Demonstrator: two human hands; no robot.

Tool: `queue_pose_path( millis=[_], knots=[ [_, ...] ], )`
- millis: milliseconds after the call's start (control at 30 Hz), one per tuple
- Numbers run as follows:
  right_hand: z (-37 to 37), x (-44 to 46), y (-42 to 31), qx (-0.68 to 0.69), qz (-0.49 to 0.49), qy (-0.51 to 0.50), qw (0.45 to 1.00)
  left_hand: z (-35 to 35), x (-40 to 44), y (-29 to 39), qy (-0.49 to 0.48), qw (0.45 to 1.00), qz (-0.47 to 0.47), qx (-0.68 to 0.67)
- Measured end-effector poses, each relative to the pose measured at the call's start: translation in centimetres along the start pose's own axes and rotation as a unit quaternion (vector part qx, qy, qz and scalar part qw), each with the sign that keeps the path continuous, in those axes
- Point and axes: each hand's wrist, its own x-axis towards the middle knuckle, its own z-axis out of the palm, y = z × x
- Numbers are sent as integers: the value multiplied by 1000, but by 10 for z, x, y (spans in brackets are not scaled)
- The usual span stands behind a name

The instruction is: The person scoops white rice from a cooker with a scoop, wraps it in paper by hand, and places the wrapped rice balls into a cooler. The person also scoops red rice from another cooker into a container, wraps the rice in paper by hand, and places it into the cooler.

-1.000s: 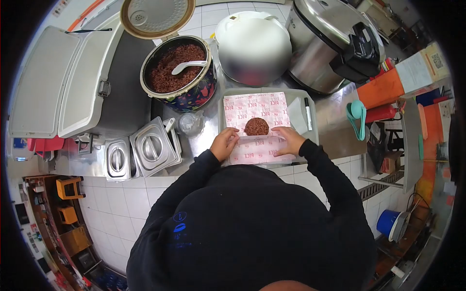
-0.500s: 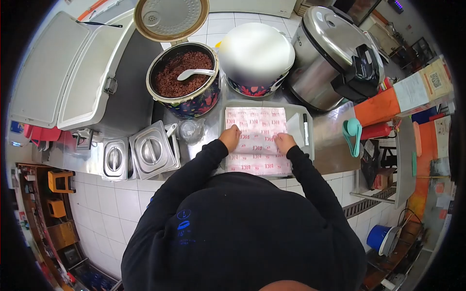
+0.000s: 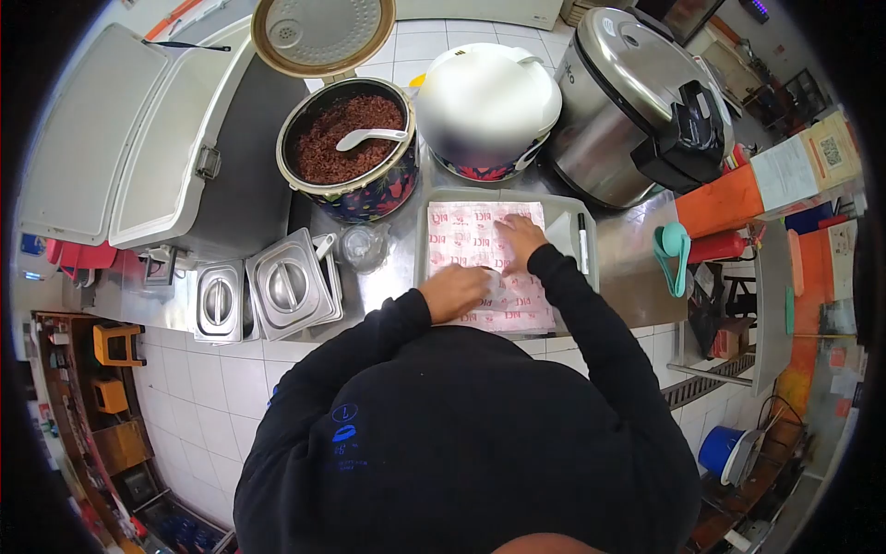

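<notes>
A stack of white food-wrapping paper printed in red (image 3: 452, 242) lies on a grey tray (image 3: 591, 263). My left hand (image 3: 457, 294) is over the lower part of the stack, its fingers closed on a whitish, thin translucent sheet (image 3: 496, 284) that looks crumpled. Further up, my right hand (image 3: 522, 240) rests on the printed paper with its fingers apart. A marker pen (image 3: 582, 247) lies along the tray's right side, beside a plain white sheet (image 3: 559, 231).
Behind the tray stand an open rice cooker (image 3: 369, 198) of dark red rice with a white paddle (image 3: 369, 138), a closed white-lidded cooker (image 3: 489, 102) and a large steel cooker (image 3: 600, 120). Lidded steel pans (image 3: 292, 284) and an open cooler box (image 3: 249, 157) occupy the left.
My hands have come from the sheet's two sides toward its middle. The left moved right and down; the right moved up and left. The thin sheet is now bunched at my left hand.
</notes>
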Motion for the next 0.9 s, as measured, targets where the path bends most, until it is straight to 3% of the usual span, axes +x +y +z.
queue_pose_path(
  millis=[33,67,233,267,367,400,567,667,767,867,900],
  knots=[
    [-3,8,4,12,10,-24,1000,3,-2,3,-34,997,61,-13],
    [-5,16,7,23,20,-48,998,5,-5,5,-77,995,56,3],
    [6,46,33,106,23,-128,986,17,-12,0,-99,995,16,-16],
    [11,44,35,116,-2,-76,990,17,-12,0,-101,995,13,-19],
    [6,44,35,244,57,-147,957,18,-10,-5,-94,994,21,-45],
    [-5,37,24,275,35,-110,954,16,-10,-6,-90,994,17,-54],
    [-17,-16,-9,349,-52,-222,909,16,-11,-6,-52,995,24,-76],
    [-11,-49,-33,310,-38,-174,934,1,-8,7,-252,944,-159,-140],
    [-2,-69,-39,299,-39,-114,947,-11,-27,15,-153,976,-108,-109],
    [3,-80,-43,256,-34,-62,964,-22,-39,14,46,997,57,35],
    [5,-83,-43,234,-38,-42,971,-29,-34,19,57,996,24,71]
  ],
)
